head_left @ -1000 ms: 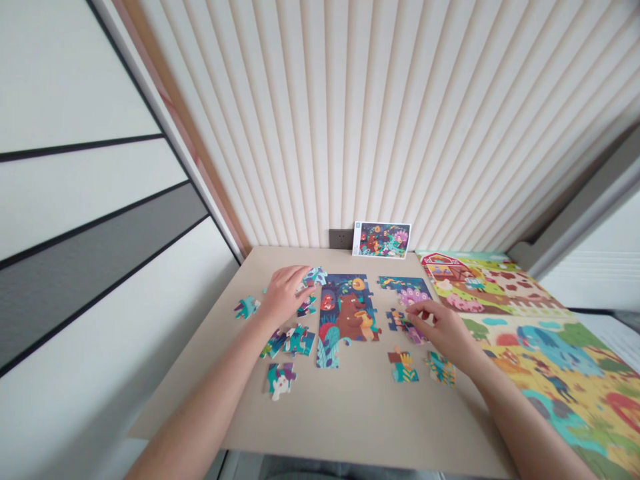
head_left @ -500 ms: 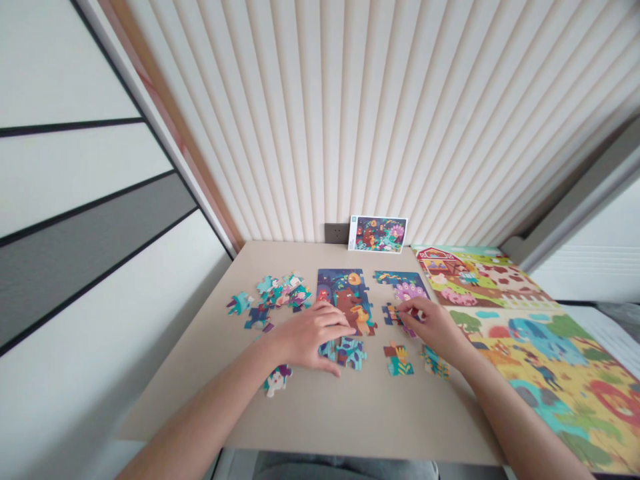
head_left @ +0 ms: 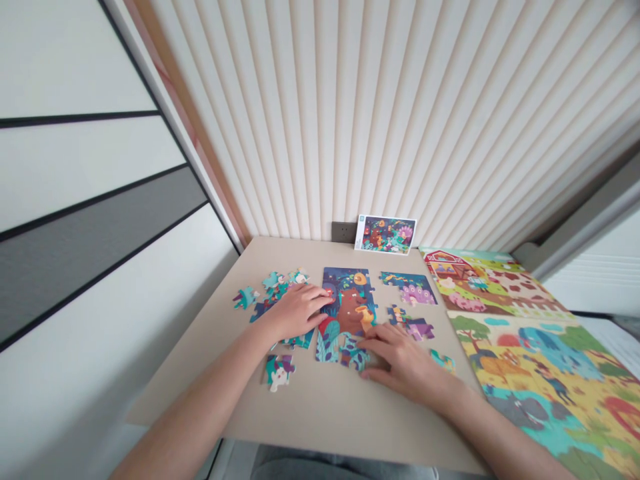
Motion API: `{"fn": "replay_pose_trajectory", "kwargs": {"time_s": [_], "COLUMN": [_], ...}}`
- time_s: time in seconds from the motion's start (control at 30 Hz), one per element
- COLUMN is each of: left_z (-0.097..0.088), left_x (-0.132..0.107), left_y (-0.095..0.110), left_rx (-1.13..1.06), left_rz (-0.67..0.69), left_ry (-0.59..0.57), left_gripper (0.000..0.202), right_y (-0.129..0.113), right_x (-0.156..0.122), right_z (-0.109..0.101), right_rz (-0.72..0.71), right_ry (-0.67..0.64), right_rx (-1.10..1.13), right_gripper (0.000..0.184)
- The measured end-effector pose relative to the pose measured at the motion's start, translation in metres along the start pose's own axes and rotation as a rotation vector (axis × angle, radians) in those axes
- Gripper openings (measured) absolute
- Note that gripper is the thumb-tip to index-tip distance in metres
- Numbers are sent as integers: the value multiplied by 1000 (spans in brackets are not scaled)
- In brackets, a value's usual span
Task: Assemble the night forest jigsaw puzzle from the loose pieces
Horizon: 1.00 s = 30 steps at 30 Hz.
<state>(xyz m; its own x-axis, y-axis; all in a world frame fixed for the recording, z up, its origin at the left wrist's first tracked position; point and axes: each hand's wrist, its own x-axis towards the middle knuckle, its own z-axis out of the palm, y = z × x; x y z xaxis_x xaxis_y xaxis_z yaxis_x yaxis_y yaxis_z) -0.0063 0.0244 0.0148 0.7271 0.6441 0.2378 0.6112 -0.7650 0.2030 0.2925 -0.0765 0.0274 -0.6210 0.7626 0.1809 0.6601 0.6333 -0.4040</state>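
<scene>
A partly joined puzzle section (head_left: 349, 293) with a brown bear lies mid-table. My left hand (head_left: 299, 312) rests with fingers spread at its left edge, fingertips on the pieces there. Below the bear, a blue leaf piece (head_left: 327, 343) sits against the section's lower edge. My right hand (head_left: 400, 360) has thumb and fingertips at the right side of another leaf-patterned puzzle piece (head_left: 353, 353), seemingly gripping it. A teal piece (head_left: 442, 361) shows partly beyond my right hand. Loose pieces (head_left: 275, 283) are heaped past my left hand, which covers some of them.
A white picture card (head_left: 386, 235) leans on the wall. Right of the bear are a joined purple-and-blue strip (head_left: 417, 290) and small joined pieces (head_left: 411, 322). A rabbit piece (head_left: 279, 372) lies near my left forearm. Finished farm (head_left: 493, 280) and safari (head_left: 550, 373) puzzles lie right.
My right hand has left the small pieces on the right and come leftward to the leaf piece. My left hand has moved back to the section's left edge, uncovering the lower leaf pieces.
</scene>
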Motion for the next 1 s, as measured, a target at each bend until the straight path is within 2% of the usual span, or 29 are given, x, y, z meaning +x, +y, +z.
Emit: {"fn": "replay_pose_trajectory", "kwargs": {"time_s": [0.13,0.3,0.43,0.63,1.0], "left_z": [1,1,-6,-17,-3], "left_x": [0,0,0,0,1], "left_y": [0,1,7,22,27], "left_rx": [9,24,3,-27,-41], "left_rz": [4,9,18,84,95], "left_ry": [-8,-13,6,8,-23], "left_gripper": [35,35,36,50,61], "right_y": [-5,-7,-9,-9,-12], "right_x": [2,6,10,13,14], "right_z": [3,3,2,1,0], "right_rz": [-12,-41,-48,-57,-74], "right_ry": [1,-1,-11,-24,-38], "right_rx": [-4,-18,-48,-70,-103], "right_gripper": [29,31,33,32,29]}}
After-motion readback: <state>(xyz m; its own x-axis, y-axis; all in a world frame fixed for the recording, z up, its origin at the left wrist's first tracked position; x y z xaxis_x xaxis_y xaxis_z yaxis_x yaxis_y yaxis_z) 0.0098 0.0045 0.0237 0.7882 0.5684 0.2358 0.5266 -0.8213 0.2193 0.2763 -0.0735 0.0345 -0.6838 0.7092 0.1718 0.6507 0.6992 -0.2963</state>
